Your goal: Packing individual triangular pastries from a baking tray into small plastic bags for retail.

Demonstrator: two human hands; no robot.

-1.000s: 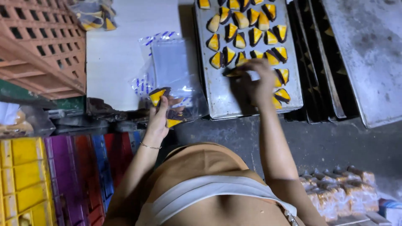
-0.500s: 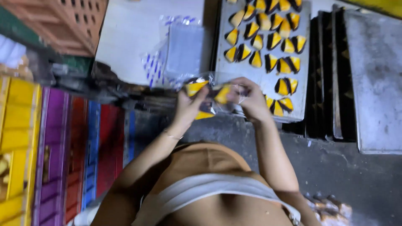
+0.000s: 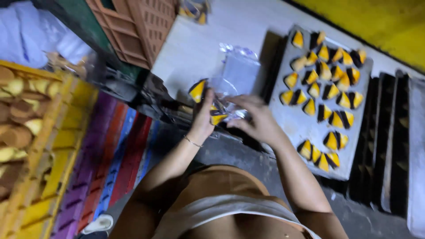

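Observation:
My left hand (image 3: pixel 202 116) and my right hand (image 3: pixel 257 118) meet in front of me over a clear plastic bag (image 3: pixel 223 102). Both hands grip the bag, which holds yellow and dark triangular cake pieces (image 3: pixel 197 90). To the right lies a grey metal tray (image 3: pixel 296 126) with several more of the same triangular cakes (image 3: pixel 332 93). A stack of clear bags (image 3: pixel 239 66) rests on the white tabletop (image 3: pixel 190 48) just beyond my hands.
Dark empty baking trays (image 3: pixel 389 146) lie at the far right. A brown plastic crate (image 3: pixel 137 26) stands at the top left. Stacked yellow, purple, red and blue crates (image 3: pixel 79 163) fill the left, one holding round pastries (image 3: pixel 15 115).
My right hand left the tray, came to the bag by my left hand, and both now hold it. The view has swung left, showing more of the coloured crates.

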